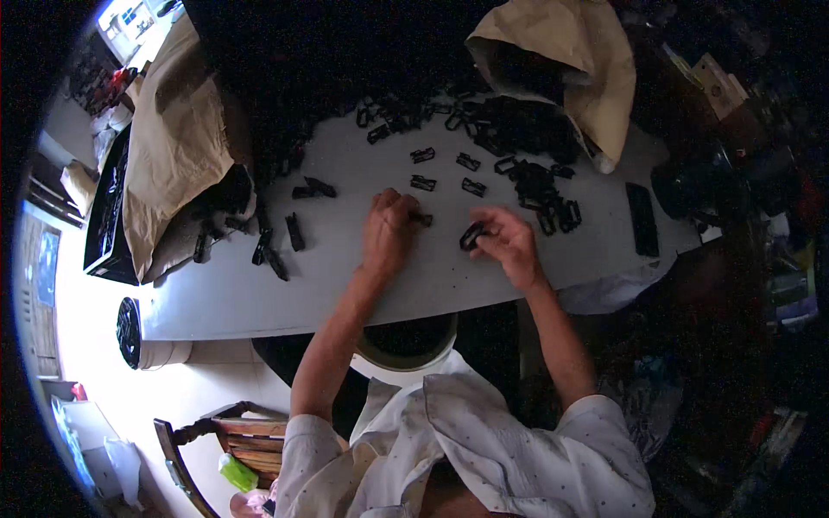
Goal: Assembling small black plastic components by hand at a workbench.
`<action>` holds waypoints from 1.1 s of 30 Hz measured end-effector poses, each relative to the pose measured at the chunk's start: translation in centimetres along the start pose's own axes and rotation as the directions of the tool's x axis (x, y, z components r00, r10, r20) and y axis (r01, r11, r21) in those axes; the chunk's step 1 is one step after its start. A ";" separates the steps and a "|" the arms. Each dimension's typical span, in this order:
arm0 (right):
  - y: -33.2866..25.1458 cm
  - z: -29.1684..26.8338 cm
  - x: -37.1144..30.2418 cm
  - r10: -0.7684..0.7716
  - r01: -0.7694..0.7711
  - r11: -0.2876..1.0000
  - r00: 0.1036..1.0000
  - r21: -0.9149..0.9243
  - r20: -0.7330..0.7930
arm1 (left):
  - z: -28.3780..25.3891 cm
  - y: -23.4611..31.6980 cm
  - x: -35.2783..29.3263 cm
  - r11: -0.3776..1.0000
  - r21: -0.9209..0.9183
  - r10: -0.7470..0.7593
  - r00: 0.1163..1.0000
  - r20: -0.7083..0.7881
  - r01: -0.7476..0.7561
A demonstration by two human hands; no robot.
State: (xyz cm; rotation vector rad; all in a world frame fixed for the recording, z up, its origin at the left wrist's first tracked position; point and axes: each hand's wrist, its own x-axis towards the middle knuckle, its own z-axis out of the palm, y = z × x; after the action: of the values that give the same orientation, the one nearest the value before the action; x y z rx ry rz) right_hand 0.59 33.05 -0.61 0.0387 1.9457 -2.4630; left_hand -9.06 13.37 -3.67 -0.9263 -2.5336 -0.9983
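My pale shirt (484, 449) fills the view's bottom edge. Ahead, my right hand (509, 242) pinches a small black plastic clip (472, 235) between thumb and fingertips. It looks light, stiff and smooth, best held by its outer edges. My left hand (389, 231) is curled knuckles-up over another clip (421, 219) on the white table (345, 285). Beyond both hands lies a heap of clips (518, 129) spilling from a brown paper sack (570, 60).

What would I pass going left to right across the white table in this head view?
Crumpled brown paper → loose black clips → left hand → right hand holding a black clip → flat black bar.
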 end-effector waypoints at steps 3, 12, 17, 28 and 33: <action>0.7 0.1 -1.1 -0.117 0.211 0.699 0.976 -0.683 0.182 | -1.8 2.0 -0.9 0.997 -0.076 0.017 0.998 0.056 -0.012; -0.7 3.4 -1.2 -0.379 0.287 0.349 0.914 -0.892 0.146 | -5.7 2.1 -4.7 0.981 -0.141 -0.133 0.991 0.014 0.133; 0.0 6.1 -0.2 -0.379 0.368 0.378 0.899 -0.850 0.220 | -7.4 1.4 -6.6 0.967 -0.069 -0.249 0.968 -0.028 0.247; 1.9 8.1 0.2 -0.359 0.347 0.250 0.900 -0.904 0.247 | -13.2 -1.3 -9.0 0.842 0.057 -0.495 0.809 -0.318 0.537; 1.3 8.6 0.1 -0.286 0.300 0.178 0.927 -0.937 0.242 | -13.0 -3.6 -9.3 0.860 0.180 -0.384 0.839 -0.386 0.477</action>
State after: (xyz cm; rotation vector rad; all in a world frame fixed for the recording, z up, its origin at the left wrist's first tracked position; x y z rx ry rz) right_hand 0.39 24.35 0.15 -0.3933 3.3065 -0.7693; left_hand -4.13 -1.94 -0.24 -0.0769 -2.5318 -0.8005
